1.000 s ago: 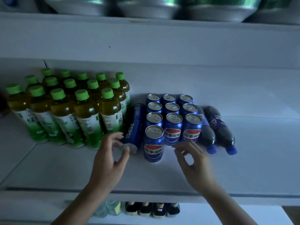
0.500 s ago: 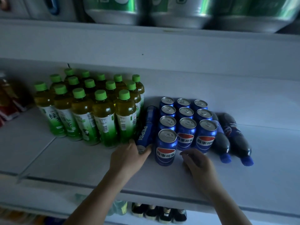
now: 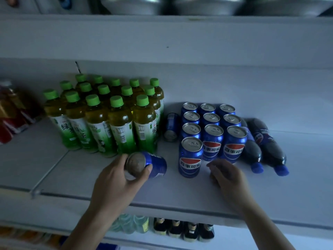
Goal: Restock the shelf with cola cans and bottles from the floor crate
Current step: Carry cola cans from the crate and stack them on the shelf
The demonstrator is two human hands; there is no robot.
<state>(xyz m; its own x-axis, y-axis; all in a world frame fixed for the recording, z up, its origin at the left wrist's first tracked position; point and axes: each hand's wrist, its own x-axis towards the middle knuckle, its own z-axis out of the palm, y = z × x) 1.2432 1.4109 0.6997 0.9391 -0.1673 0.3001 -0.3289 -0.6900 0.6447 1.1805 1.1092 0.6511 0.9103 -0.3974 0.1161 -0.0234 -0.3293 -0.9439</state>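
Note:
My left hand (image 3: 115, 179) grips a blue cola can (image 3: 153, 165) lying on its side, its metal end toward me, just above the white shelf (image 3: 180, 197). A second cola can (image 3: 171, 127) lies on its side further back, between the tea bottles and the standing cans. Several blue cola cans (image 3: 212, 130) stand upright in rows, the front one (image 3: 191, 157) nearest me. Two dark cola bottles (image 3: 266, 143) with blue caps lie on their sides to the right of the cans. My right hand (image 3: 227, 175) rests on the shelf with curled fingers just right of the front can, holding nothing.
Several green-capped tea bottles (image 3: 108, 120) stand packed at the left of the shelf. Red packages (image 3: 10, 112) sit at the far left. A shelf above holds large metal-bottomed containers (image 3: 207, 4). More bottles (image 3: 180, 230) stand on the shelf below.
My left hand took hold of the front lying can and pulled it toward me, out of the gap. My right hand stayed near the front standing can. The view shifted left.

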